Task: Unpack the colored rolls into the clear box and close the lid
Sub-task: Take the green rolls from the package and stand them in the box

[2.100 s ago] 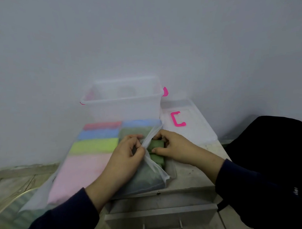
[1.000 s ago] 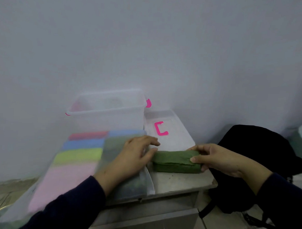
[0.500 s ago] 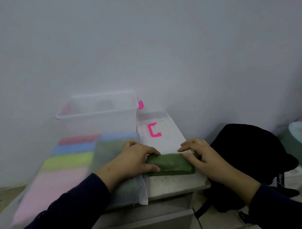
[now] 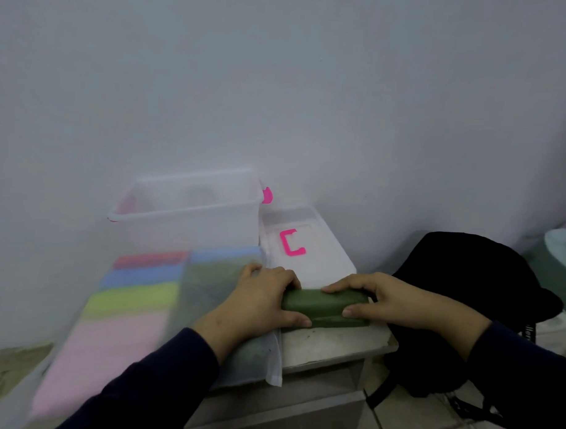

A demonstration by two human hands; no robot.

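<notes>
Both hands grip one dark green roll (image 4: 325, 307): left hand (image 4: 261, 305) curled round its left end, right hand (image 4: 383, 298) its right end. The clear box (image 4: 187, 219) stands beyond the left hand.

Both hands gripping green roll (image 4: 325, 307), clear box (image 4: 185, 217) behind

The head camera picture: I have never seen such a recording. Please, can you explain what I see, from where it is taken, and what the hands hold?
No machine here: a person wears a camera on the head, looking down at their own hands. The left hand and right hand each grip one end of a dark green roll lying on a small grey cabinet. To the left lies a plastic bag of colored rolls. Behind it stands the open clear box; its lid with the pink handle lies beside.
</notes>
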